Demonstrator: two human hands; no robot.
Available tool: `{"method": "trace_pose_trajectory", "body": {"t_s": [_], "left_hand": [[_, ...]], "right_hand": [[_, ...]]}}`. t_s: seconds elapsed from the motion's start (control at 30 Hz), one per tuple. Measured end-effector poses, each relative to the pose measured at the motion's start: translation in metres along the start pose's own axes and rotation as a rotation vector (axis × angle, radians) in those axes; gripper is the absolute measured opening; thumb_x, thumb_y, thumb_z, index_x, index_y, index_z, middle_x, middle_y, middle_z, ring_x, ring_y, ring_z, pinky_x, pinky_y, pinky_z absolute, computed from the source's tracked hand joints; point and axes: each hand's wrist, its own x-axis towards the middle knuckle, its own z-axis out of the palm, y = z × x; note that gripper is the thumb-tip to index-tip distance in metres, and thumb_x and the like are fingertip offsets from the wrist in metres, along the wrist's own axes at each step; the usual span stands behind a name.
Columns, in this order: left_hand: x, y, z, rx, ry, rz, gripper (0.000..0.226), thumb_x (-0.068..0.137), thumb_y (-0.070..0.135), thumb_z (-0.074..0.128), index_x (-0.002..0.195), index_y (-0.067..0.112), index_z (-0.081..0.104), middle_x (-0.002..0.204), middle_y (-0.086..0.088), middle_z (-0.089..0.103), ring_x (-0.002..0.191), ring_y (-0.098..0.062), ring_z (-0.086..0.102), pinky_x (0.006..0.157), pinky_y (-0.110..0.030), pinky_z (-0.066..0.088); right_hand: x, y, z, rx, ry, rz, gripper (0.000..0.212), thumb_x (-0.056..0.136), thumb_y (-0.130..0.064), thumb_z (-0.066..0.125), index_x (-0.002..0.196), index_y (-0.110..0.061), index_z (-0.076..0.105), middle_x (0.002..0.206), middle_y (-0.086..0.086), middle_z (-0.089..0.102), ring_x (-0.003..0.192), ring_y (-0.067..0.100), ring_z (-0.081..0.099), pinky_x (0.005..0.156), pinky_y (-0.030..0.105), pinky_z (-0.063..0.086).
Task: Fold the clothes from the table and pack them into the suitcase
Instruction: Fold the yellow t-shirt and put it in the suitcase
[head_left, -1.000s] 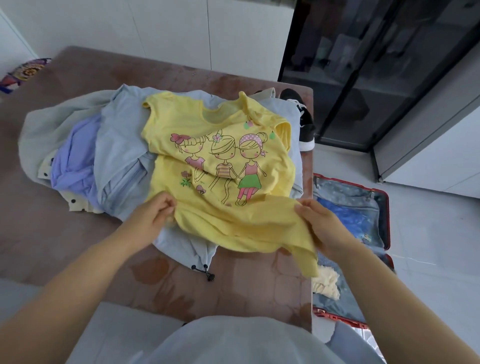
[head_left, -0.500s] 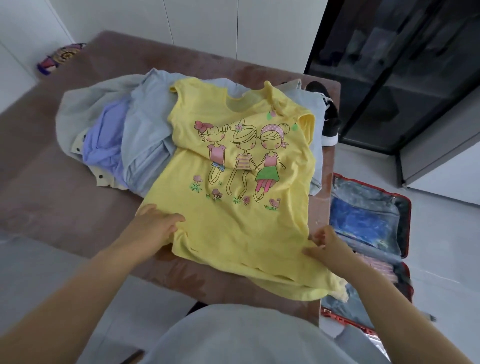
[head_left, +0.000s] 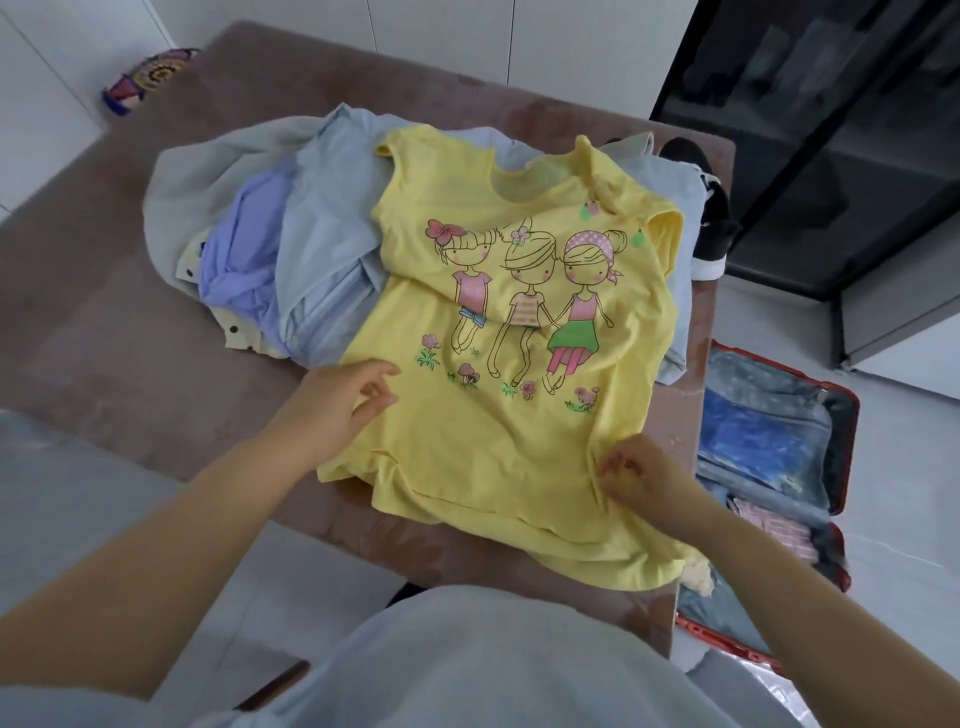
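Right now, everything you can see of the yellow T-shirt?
The yellow T-shirt looks like soft cotton: short sleeves, round neck, cartoon print of three girls above small flowers. It lies face up, spread, lightly wrinkled, upper half on the pile of clothes, lower half on the brown table. The left hand touches its left side; the right hand pinches fabric near the hem.

A home: white cupboard doors (head_left: 441, 47), a dark glass-fronted cabinet (head_left: 831, 130), clothes (head_left: 322, 270) heaped on a table (head_left: 104, 322), an open suitcase (head_left: 848, 457).

You see everything through one wide-angle camera on your head, looking forward and steeply down, close over the near edge of the table (head_left: 93, 332), the suitcase (head_left: 847, 457) at right.
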Motion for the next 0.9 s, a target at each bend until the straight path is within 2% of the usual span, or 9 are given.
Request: {"method": "trace_pose_trajectory", "body": {"t_s": [0.07, 0.13, 0.27, 0.43, 0.57, 0.63, 0.7, 0.77, 0.9], "left_hand": [[0.026, 0.005, -0.015, 0.002, 0.033, 0.047, 0.032, 0.09, 0.021, 0.058, 0.121, 0.012, 0.057, 0.098, 0.002, 0.066, 0.096, -0.015, 0.06, 0.086, -0.033, 0.046], [0.058, 0.01, -0.028, 0.04, 0.095, 0.115, 0.033, 0.089, 0.018, 0.06, 0.12, 0.008, 0.057, 0.101, -0.006, 0.066, 0.097, -0.023, 0.06, 0.086, -0.035, 0.044], [0.131, 0.021, -0.054, 0.153, 0.245, 0.176, 0.042, 0.087, 0.02, 0.063, 0.125, 0.006, 0.051, 0.115, -0.012, 0.06, 0.096, -0.034, 0.055, 0.09, -0.04, 0.039], [0.216, 0.027, -0.078, 0.254, 0.35, 0.11, 0.049, 0.088, 0.025, 0.062, 0.129, 0.004, 0.045, 0.127, -0.017, 0.052, 0.115, -0.038, 0.046, 0.098, -0.042, 0.032], [0.262, 0.023, -0.076, 0.305, 0.249, -0.008, 0.056, 0.089, 0.029, 0.06, 0.135, 0.007, 0.038, 0.135, -0.019, 0.045, 0.124, -0.037, 0.04, 0.101, -0.043, 0.031], [0.28, 0.015, -0.071, 0.316, 0.185, -0.074, 0.062, 0.089, 0.033, 0.059, 0.139, 0.008, 0.033, 0.139, -0.018, 0.041, 0.128, -0.036, 0.037, 0.103, -0.045, 0.032], [0.293, 0.004, -0.068, 0.307, 0.115, -0.167, 0.066, 0.09, 0.039, 0.056, 0.141, 0.009, 0.029, 0.141, -0.017, 0.04, 0.127, -0.037, 0.039, 0.101, -0.046, 0.035], [0.302, -0.007, -0.069, 0.318, 0.03, -0.216, 0.066, 0.089, 0.043, 0.056, 0.141, 0.01, 0.03, 0.14, -0.016, 0.043, 0.122, -0.039, 0.045, 0.098, -0.045, 0.038], [0.315, -0.009, -0.08, 0.238, 0.068, -0.154, 0.048, 0.084, 0.034, 0.066, 0.121, 0.006, 0.058, 0.127, -0.018, 0.056, 0.116, -0.036, 0.051, 0.096, -0.04, 0.039]], "right_hand": [[0.015, -0.012, -0.017, -0.062, 0.121, -0.047, 0.019, 0.086, -0.018, 0.064, 0.081, -0.033, 0.054, 0.094, -0.011, 0.049, 0.082, 0.005, 0.051, 0.069, 0.017, 0.039], [0.036, -0.029, -0.037, -0.099, 0.22, -0.089, 0.007, 0.087, -0.018, 0.063, 0.09, -0.023, 0.059, 0.101, -0.005, 0.049, 0.087, 0.012, 0.05, 0.073, 0.021, 0.04], [0.081, -0.067, -0.08, -0.124, 0.482, -0.149, 0.022, 0.086, -0.02, 0.064, 0.106, -0.012, 0.06, 0.114, 0.005, 0.05, 0.1, 0.017, 0.048, 0.087, 0.025, 0.036], [0.136, -0.107, -0.125, -0.195, 0.698, -0.106, 0.039, 0.088, -0.027, 0.061, 0.121, -0.008, 0.051, 0.126, 0.01, 0.049, 0.117, 0.027, 0.042, 0.093, 0.026, 0.031], [0.175, -0.122, -0.137, -0.308, 0.617, 0.061, 0.06, 0.085, -0.042, 0.061, 0.132, -0.012, 0.039, 0.127, 0.01, 0.051, 0.12, 0.03, 0.043, 0.096, 0.041, 0.038], [0.188, -0.122, -0.14, -0.386, 0.521, 0.161, 0.064, 0.084, -0.046, 0.062, 0.133, -0.013, 0.036, 0.117, 0.011, 0.055, 0.112, 0.032, 0.048, 0.088, 0.04, 0.039], [0.198, -0.12, -0.151, -0.415, 0.454, 0.192, 0.048, 0.086, -0.036, 0.06, 0.127, -0.015, 0.044, 0.101, 0.008, 0.059, 0.101, 0.031, 0.055, 0.073, 0.032, 0.039], [0.203, -0.119, -0.167, -0.465, 0.425, 0.145, 0.029, 0.09, -0.018, 0.049, 0.118, -0.017, 0.056, 0.1, 0.007, 0.061, 0.097, 0.029, 0.058, 0.063, 0.027, 0.038], [0.202, -0.122, -0.206, -0.418, 0.385, 0.094, 0.035, 0.09, -0.007, 0.041, 0.116, -0.017, 0.063, 0.108, 0.006, 0.063, 0.095, 0.025, 0.057, 0.079, 0.03, 0.047]]}}
